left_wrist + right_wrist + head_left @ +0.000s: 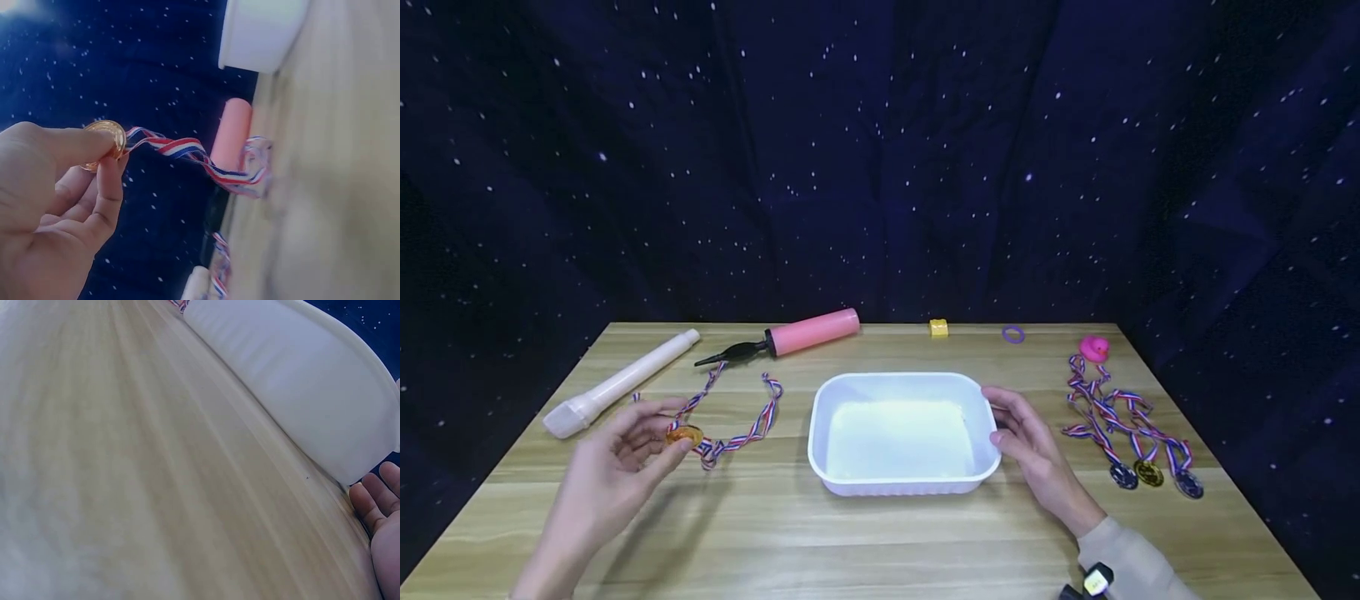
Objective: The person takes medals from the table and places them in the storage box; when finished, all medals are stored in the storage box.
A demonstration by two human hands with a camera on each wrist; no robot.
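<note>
My left hand (632, 458) pinches a bronze-coloured medal (684, 434) between thumb and fingertips, above the table. From the medal its red, white and blue ribbon (181, 147) trails down toward the tabletop. A white plastic basin (904, 482) stands in the middle. At its right side my right hand (1033, 446) holds the rim, thumb over the edge and the other fingers along the outside wall. In the right wrist view the curled fingers (375, 494) show by the basin's lower corner.
A white inflatable-looking stick (621, 383) and a pink hand pump (812, 332) lie at the back left. Behind the basin are a small yellow piece (938, 327) and a purple ring (1012, 334). A pink rubber duck (1094, 348) and three ribboned medals (1148, 472) lie at the right.
</note>
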